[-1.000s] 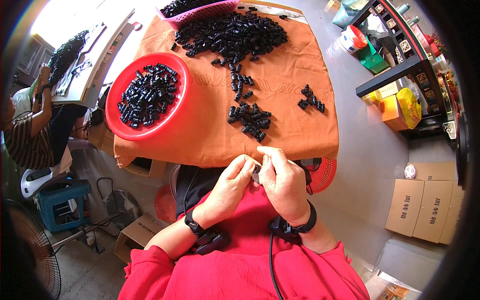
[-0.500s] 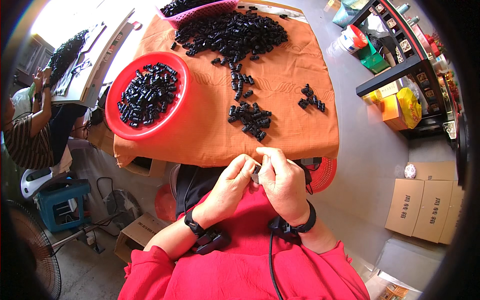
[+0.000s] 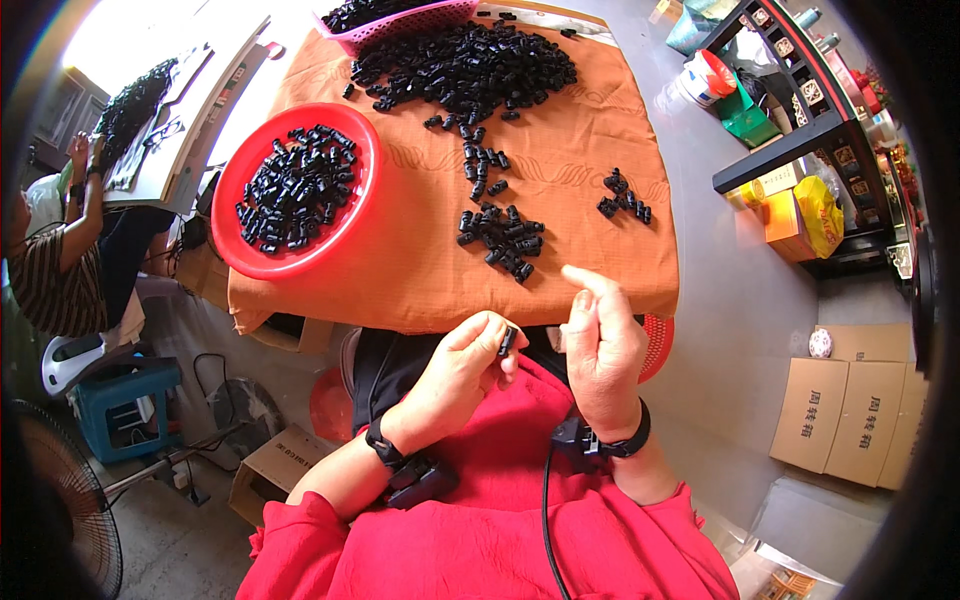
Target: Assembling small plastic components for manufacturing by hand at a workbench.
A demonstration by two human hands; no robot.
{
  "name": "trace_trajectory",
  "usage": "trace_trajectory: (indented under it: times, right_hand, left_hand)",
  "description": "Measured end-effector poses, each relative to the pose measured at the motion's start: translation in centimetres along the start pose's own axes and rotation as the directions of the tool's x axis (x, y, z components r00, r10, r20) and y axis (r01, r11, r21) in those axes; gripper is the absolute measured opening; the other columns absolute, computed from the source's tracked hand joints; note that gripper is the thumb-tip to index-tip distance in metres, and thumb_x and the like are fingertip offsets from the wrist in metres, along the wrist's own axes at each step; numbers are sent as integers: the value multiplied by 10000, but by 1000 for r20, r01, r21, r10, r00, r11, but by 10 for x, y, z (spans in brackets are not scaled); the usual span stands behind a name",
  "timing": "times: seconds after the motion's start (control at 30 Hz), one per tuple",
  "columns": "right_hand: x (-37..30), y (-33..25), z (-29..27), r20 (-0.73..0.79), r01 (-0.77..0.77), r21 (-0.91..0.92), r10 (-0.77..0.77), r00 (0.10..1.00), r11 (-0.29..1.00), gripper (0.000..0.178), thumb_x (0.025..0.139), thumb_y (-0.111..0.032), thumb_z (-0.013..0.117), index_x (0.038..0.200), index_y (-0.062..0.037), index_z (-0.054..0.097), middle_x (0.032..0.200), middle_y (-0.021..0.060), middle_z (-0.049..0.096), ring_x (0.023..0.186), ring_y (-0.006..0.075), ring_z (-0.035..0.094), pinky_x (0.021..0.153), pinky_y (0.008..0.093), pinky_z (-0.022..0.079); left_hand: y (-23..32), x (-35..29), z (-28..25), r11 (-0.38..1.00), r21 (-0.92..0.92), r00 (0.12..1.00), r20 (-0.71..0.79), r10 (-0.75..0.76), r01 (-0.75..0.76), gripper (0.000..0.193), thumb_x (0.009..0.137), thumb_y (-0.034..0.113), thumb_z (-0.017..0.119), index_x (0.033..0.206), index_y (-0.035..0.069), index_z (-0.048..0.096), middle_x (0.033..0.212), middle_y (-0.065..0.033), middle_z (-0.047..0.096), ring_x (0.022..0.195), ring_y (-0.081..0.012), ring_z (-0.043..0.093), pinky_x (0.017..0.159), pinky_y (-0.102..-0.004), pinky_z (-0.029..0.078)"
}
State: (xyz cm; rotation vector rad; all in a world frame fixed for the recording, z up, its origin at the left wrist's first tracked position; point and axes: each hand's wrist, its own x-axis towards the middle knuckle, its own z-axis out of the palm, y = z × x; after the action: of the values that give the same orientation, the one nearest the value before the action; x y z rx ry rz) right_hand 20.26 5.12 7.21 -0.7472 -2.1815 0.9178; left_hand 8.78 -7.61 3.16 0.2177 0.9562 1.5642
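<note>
Just off the table's front edge, my left hand (image 3: 455, 372) pinches a small black cylindrical plastic part (image 3: 508, 341) between thumb and fingers. To its right, my right hand (image 3: 605, 350) is apart from it, index finger stretched toward the table and thumb raised; I see nothing in it. Ahead of my hands, a small heap of the same black parts (image 3: 500, 238) lies on the orange tablecloth (image 3: 400, 290). A smaller cluster of black parts (image 3: 624, 198) lies to the right. On the left, a round red basin (image 3: 228, 236) holds many more.
At the far side, a large heap of black parts (image 3: 470, 65) lies by a pink basket (image 3: 400, 27). Another person (image 3: 65, 240) works at a table on the left. A fan (image 3: 75, 500) stands at lower left, cardboard boxes (image 3: 850, 400) at right.
My hands, together around the small part before, have come apart. The right hand has moved rightward and its index finger has stretched out; the part stays in my left hand.
</note>
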Motion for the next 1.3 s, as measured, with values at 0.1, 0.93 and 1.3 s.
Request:
trace_trajectory:
  times: [0.1, 0.93, 1.3]
  right_hand:
    - [-1, 0, -2, 201, -147, 177, 111, 973, 973, 233, 965, -5, 580, 1193, 12, 620, 744, 123, 645, 591, 204, 641, 562, 343, 510]
    - [-4, 2, -7, 300, 306, 5, -293, 908, 952, 486, 791, -99, 808, 1228, -44, 603, 756, 46, 673, 609, 225, 639, 581, 350, 518]
    - [-10, 15, 1, 348, 373, -88, -323, 880, 924, 503, 782, -148, 805, 1235, -38, 617, 776, 64, 686, 582, 254, 591, 563, 364, 497]
  left_hand:
    - [8, -1, 3, 994, -95, 999, 18, -47, 48, 262, 1089, 288, 476, 1074, 48, 583, 851, -15, 585, 766, -121, 561, 674, -261, 441]
    - [6, 9, -11, 987, -149, 998, 28, -49, 53, 183, 1062, 209, 544, 1113, 50, 618, 1003, -10, 629, 899, -88, 594, 854, -272, 510]
    - [4, 13, -15, 987, -114, 993, 61, -104, 110, 232, 1064, 233, 522, 1172, 50, 616, 1093, -35, 665, 947, -130, 645, 836, -319, 539]
